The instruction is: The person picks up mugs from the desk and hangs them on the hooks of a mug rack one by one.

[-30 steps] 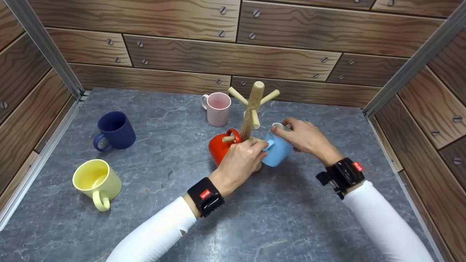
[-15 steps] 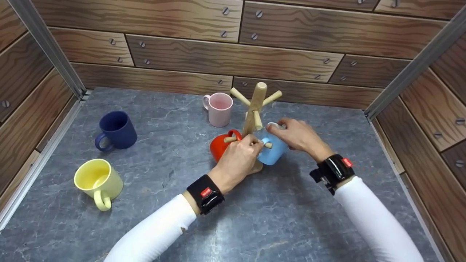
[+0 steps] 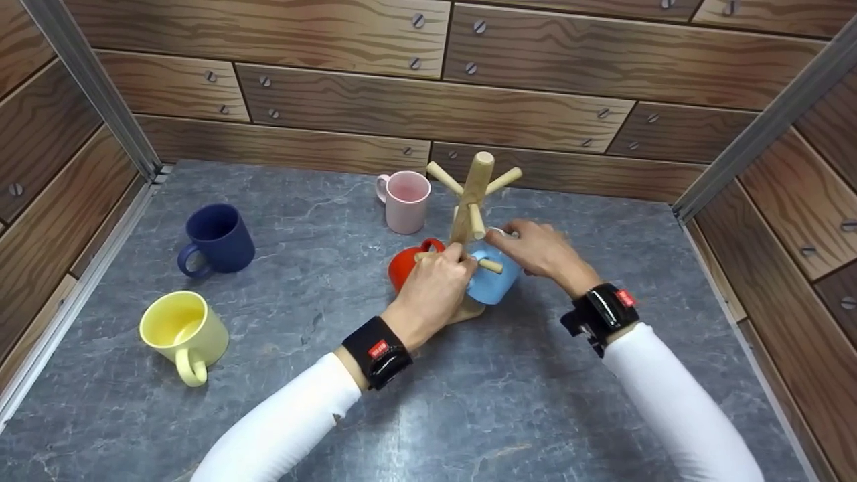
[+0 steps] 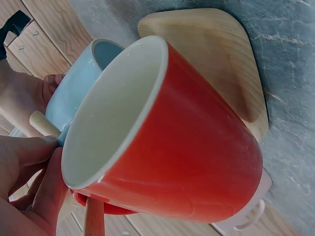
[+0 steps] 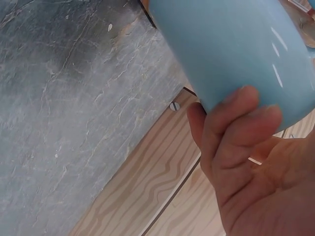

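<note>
A light blue mug (image 3: 494,280) hangs tilted at the right of a wooden mug tree (image 3: 474,194), its handle around a lower peg (image 3: 491,266) whose end sticks out past it. My right hand (image 3: 541,249) grips this mug near its base, fingers curled against the side in the right wrist view. With thumb and finger, my left hand (image 3: 434,288) pinches the blue mug's handle (image 4: 62,136), as the left wrist view shows. On another lower peg a red mug (image 4: 182,142) hangs by its handle, partly behind the left hand in the head view.
A pink mug (image 3: 406,207) stands behind the tree. At the left are a dark blue mug (image 3: 224,241) and a yellow mug (image 3: 194,335), both upright on the grey tabletop (image 3: 301,268). Wood-patterned walls (image 3: 335,94) enclose the back and sides. The upper pegs (image 3: 505,179) carry no mug.
The light blue mug has moved left along the peg, and more of the peg's end now shows through its handle. Both hands have shifted left with it.
</note>
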A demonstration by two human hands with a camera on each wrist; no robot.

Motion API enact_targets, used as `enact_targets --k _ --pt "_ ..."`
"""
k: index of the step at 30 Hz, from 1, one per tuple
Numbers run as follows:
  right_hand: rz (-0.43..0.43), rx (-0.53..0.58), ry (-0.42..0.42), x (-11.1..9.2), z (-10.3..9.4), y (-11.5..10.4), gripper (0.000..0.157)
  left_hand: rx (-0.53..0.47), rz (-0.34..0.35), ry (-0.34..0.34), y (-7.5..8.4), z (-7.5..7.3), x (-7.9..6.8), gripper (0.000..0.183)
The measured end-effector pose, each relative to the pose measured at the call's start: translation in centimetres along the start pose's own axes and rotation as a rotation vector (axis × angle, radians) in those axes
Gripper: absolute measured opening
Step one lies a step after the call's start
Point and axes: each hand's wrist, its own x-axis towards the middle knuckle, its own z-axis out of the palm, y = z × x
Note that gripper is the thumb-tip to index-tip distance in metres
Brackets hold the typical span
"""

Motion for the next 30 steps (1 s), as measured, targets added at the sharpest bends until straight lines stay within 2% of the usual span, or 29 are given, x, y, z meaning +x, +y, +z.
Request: enact_targets --k 4,11,24,30 --pt "-0.011 0.002 -0.02 0.1 0.2 0.1 0.082 0.023 0.004 -0.006 0.0 -0.1 0.1 0.046" --pt "-0.013 -0.012 -0.031 0.4 0.5 0.1 0.077 0.074 0.008 -0.016 0.0 -0.1 0.2 0.018" --pt "-0.023 -0.002 -0.05 0.4 1.0 0.6 0.074 0.111 0.004 -0.031 0.2 -0.4 0.5 0.015" --pt "-0.017 0.036 -0.077 0.6 1.3 1.0 0.082 0.138 0.014 -0.056 0.2 -0.6 0.4 0.018"
